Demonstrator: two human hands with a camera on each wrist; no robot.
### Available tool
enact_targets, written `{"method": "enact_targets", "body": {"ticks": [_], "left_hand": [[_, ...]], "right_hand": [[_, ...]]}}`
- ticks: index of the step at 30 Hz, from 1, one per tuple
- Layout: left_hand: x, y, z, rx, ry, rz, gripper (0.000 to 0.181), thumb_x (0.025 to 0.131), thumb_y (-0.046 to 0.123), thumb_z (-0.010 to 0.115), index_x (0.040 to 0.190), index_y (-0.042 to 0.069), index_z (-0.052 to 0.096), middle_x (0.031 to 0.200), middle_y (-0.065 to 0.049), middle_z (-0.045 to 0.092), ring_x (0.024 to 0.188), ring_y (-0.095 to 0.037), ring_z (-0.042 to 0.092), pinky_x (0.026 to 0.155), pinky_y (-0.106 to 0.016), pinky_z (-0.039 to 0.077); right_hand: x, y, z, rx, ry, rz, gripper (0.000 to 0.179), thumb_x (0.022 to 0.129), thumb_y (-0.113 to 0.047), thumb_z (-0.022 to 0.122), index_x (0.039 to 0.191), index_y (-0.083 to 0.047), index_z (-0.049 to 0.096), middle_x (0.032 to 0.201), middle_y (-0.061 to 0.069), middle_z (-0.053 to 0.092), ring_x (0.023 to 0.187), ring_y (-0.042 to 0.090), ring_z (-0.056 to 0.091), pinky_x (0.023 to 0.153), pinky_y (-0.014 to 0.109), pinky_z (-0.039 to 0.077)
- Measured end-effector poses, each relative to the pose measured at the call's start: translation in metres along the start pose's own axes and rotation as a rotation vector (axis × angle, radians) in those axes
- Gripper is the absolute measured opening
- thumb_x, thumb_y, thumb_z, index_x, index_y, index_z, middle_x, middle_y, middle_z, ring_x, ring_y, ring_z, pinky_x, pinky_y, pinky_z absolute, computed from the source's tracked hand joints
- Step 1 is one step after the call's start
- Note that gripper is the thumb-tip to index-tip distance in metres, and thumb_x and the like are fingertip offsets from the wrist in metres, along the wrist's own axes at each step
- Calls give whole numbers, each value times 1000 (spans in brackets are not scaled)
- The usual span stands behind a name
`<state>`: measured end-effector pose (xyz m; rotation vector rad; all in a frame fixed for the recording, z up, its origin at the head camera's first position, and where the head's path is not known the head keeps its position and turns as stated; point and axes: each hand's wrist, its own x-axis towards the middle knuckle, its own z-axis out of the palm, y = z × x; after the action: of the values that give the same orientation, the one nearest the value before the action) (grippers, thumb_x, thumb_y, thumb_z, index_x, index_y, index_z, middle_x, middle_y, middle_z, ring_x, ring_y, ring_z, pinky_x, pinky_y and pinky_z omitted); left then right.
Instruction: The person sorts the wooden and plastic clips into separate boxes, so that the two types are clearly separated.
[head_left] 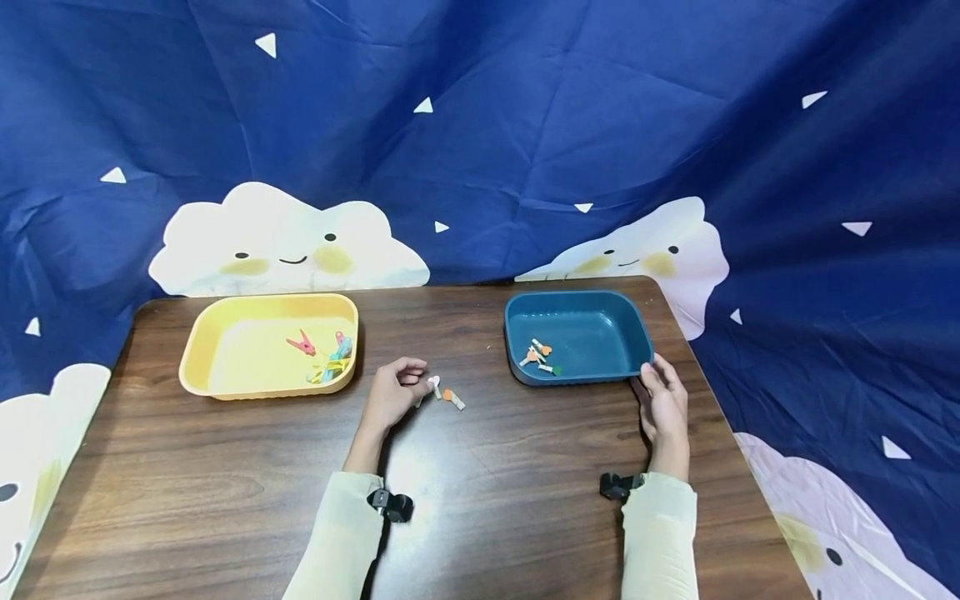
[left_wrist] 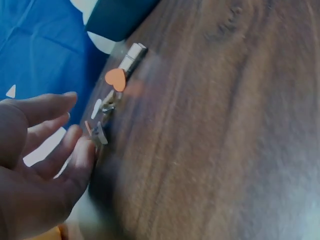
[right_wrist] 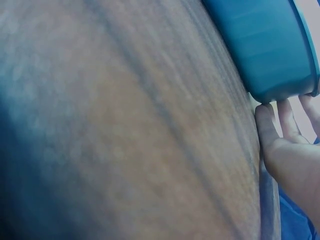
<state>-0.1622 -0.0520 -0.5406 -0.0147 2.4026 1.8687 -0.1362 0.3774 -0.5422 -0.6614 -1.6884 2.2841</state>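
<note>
On the table in the head view lie small wooden clothespins with heart tops: an orange-heart clothespin (head_left: 453, 399) and, beside it, a pale-heart clothespin (head_left: 435, 384). My left hand (head_left: 396, 390) hovers low just left of them, its thumb and fingers spread with nothing visible between them. In the left wrist view the orange-heart clothespin (left_wrist: 117, 79) lies farthest away, while another clothespin (left_wrist: 99, 134) is right by the fingertips. My right hand (head_left: 664, 403) touches the near right corner of a blue bin (head_left: 577, 377), fingers fairly straight against its wall (right_wrist: 272, 55).
Inside the blue bin several heart clothespins (head_left: 537, 353) lie at the left. A yellow bin (head_left: 197, 367) stands at the back left, holding a red clothespin (head_left: 303, 343) and several blue, yellow and pink ones. A blue cloud-print cloth (head_left: 480, 150) hangs behind the table.
</note>
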Motion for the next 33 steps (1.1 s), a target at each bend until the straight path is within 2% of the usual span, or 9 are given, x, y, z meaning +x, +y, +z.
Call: {"method": "enact_targets", "body": {"ticks": [3, 7, 10, 14, 18, 26, 30, 33], "left_hand": [[0, -3, 1, 151, 6, 12, 34, 77, -6, 81, 109, -4, 72, 99, -15, 73, 91, -28, 69, 84, -33, 56], [1, -5, 3, 344, 33, 45, 34, 72, 0, 87, 104, 5, 76, 94, -5, 73, 85, -21, 67, 83, -37, 53], [2, -5, 4, 421, 50, 75, 31, 71, -1, 85, 99, 7, 77, 89, -4, 71, 81, -20, 64, 79, -38, 51], [3, -5, 4, 467, 59, 95, 26, 71, -5, 80, 93, 8, 77, 83, -3, 66, 77, -19, 61, 76, -38, 51], [4, -3, 2, 460, 62, 90, 23, 70, -6, 76, 89, 8, 78, 77, 0, 68, 74, -17, 61, 74, -39, 52], [2, -1, -1, 353, 68, 23, 22, 72, -6, 75, 89, 8, 78, 74, 3, 70, 69, -11, 63, 78, -40, 53], [2, -1, 0, 308, 61, -9, 21, 75, -5, 76, 92, 7, 77, 77, 2, 72, 69, -10, 65, 79, -38, 53], [2, -1, 0, 231, 49, -30, 21, 77, -7, 75, 95, 3, 76, 82, -4, 73, 70, -10, 67, 76, -31, 55]], "right_hand": [[1, 1, 0, 2, 4, 7, 51, 103, -12, 59, 150, 0, 42, 135, 7, 46, 133, 20, 44, 117, 37, 34], [1, 1, -1, -7, 7, 12, 51, 103, -13, 58, 150, 0, 42, 134, 7, 46, 132, 20, 44, 117, 36, 34], [1, 1, -1, -3, 9, 11, 50, 102, -13, 59, 148, -1, 44, 132, 7, 46, 129, 18, 45, 117, 37, 35], [0, 0, -1, 2, 9, 3, 48, 103, -13, 60, 147, -1, 46, 130, 6, 47, 127, 17, 46, 117, 37, 35], [0, -1, 1, 7, 8, 3, 47, 103, -12, 59, 146, -1, 46, 130, 7, 46, 127, 17, 45, 117, 38, 34], [0, -2, 1, 2, 8, 7, 48, 104, -11, 57, 148, -1, 43, 131, 5, 45, 129, 17, 44, 118, 38, 32], [0, -1, 1, 8, 4, -1, 45, 103, -12, 59, 145, -3, 47, 129, 6, 46, 127, 17, 45, 117, 38, 33], [0, 0, 0, 10, 4, -8, 44, 103, -12, 59, 145, -3, 48, 128, 6, 47, 126, 17, 46, 117, 38, 34]]}}
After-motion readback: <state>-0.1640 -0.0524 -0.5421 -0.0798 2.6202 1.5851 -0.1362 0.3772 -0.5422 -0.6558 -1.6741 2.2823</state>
